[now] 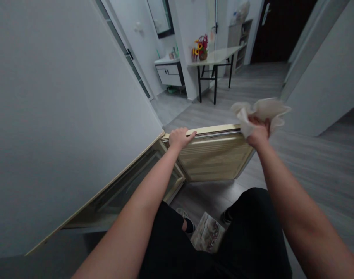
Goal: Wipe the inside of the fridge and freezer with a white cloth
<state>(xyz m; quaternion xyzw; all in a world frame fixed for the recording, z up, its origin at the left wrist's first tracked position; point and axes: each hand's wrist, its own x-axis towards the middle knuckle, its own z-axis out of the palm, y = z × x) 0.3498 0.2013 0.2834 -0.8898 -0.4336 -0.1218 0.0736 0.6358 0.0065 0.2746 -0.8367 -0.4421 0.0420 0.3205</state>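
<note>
A yellowed, ridged door (213,155) stands swung out from a low opening (127,186), whose frame has the same cream colour. My left hand (179,138) grips the door's top edge near the hinge side, thumb stretched along it. At the far top corner of the door, my right hand (258,133) is closed around a crumpled white cloth (264,110), blurred by motion. Part of the cloth lies against the corner; I cannot tell how firmly it presses there.
Between my feet is a marbled box-like block (208,234). A white wall or panel (78,85) rises on the left. Further back are a folding table (220,56) with a flower basket (202,48), a washbasin cabinet (169,73) and a dark door (281,33).
</note>
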